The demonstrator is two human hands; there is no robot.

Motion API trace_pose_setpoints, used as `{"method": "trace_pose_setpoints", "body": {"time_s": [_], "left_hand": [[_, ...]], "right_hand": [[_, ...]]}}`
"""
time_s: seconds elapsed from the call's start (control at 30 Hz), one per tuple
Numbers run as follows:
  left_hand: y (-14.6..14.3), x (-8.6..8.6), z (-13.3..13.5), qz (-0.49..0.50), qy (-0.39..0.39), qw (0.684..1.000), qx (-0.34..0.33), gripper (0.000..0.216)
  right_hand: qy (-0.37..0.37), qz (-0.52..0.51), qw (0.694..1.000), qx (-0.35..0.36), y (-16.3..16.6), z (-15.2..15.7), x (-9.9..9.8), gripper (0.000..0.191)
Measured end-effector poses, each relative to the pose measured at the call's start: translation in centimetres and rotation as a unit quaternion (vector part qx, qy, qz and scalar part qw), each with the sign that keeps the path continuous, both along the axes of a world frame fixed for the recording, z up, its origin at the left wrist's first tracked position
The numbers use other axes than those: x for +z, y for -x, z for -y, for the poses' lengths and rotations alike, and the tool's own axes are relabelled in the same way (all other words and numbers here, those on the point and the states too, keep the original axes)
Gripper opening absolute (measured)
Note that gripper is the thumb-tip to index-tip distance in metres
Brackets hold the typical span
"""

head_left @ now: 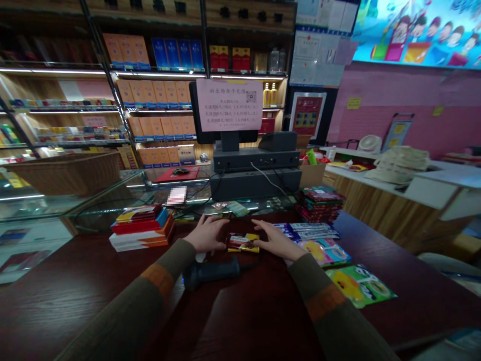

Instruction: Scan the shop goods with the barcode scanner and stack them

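A small red-and-yellow foil packet (pixel 243 242) lies flat on the dark wooden counter (pixel 75 291), not lifted. The left hand (pixel 206 233) and right hand (pixel 276 240) touch its ends with loosely spread fingers, clasping nothing. A black handheld scanner (pixel 214 271) lies unheld nearby.

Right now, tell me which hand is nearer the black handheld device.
Left. The left hand is just beyond the device; the right hand is farther right, on the packet.

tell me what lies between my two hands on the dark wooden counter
A small red and yellow packet, touched by the left hand and the right hand, in the head view.
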State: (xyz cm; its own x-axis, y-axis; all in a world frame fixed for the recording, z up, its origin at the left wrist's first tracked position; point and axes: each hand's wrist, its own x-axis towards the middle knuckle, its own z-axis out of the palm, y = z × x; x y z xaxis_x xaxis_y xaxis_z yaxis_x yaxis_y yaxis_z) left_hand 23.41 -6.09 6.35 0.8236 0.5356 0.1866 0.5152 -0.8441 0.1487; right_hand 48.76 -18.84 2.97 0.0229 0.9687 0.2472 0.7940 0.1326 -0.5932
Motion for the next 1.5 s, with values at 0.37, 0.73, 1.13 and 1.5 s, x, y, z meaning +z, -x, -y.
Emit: {"method": "trace_pose_setpoints", "body": {"time_s": [0.37, 0.73, 1.13, 1.5], "left_hand": [[-1.7, -0.9, -0.1, -0.05, 0.017, 0.998, -0.02, 0.09], [-1.7, -0.5, 0.4, -0.102, 0.027, 0.994, -0.011, 0.09], [-1.5, -0.3, 0.3, -0.08, 0.042, 0.996, -0.015, 0.087], [2.4, 1.4, -1.1, 0.026, 0.147, 0.989, 0.015, 0.087]], "right_hand": [[0.052, 0.048, 0.998, 0.001, -0.6, 0.3, -0.7, 0.109], [0.05, 0.059, 0.997, 0.004, -0.5, 0.1, -0.5, 0.105], [0.027, 0.043, 0.999, 0.003, -0.1, 0.3, -0.2, 0.099], [-0.048, -0.159, 0.985, 0.034, 2.3, -0.7, -0.5, 0.094]]}}
